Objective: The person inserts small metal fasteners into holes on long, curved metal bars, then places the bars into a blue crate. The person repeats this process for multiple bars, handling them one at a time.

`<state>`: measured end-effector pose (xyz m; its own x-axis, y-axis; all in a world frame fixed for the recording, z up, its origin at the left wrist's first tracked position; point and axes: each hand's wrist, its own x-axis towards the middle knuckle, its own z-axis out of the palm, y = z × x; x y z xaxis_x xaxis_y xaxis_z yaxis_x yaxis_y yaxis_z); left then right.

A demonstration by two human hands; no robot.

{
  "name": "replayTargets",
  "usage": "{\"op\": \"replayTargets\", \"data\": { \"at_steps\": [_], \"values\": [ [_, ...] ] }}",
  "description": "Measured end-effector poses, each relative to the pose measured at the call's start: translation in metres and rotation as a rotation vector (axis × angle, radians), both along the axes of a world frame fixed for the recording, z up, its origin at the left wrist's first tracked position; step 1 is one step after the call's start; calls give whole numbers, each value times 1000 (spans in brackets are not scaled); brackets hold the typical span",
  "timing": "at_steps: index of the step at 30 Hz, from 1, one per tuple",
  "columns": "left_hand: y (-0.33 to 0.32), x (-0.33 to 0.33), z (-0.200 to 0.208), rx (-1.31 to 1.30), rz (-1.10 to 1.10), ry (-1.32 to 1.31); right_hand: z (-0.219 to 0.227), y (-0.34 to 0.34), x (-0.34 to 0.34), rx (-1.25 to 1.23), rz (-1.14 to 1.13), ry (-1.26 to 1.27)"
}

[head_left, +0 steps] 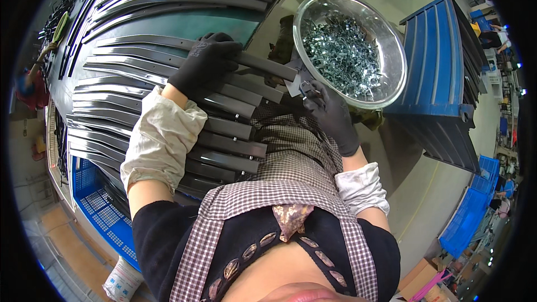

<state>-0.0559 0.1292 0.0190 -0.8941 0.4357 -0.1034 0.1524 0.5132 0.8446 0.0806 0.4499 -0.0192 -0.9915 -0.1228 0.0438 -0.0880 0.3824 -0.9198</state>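
Clasping a dark strip [269, 67] in the left grip [210, 62] and pinching a small metal piece [305, 87] in the right grip [331, 113], near-left of the bowl [394, 46]

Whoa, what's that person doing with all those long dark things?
A person in black gloves grips one long dark strip with the left hand. The right hand pinches a small metal piece close to the strip's end; I can't tell if they touch. More dark strips lie in rows beside, and a big round basin holds lots of shiny metal bits.
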Motion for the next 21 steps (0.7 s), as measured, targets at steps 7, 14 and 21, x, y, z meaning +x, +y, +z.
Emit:
{"op": "replayTargets", "data": {
  "at_steps": [7, 14, 21],
  "values": [
    [3, -2, 2, -195, -259, 419, 1, -11, -20, 276, 52, 202],
    [3, -12, -2, -214, -306, 449, 6, -16, -44, 229, 104, 272],
    [2, -12, 2, -211, -279, 397, 16, -19, -35, 296, 28, 187]
  ]
}}
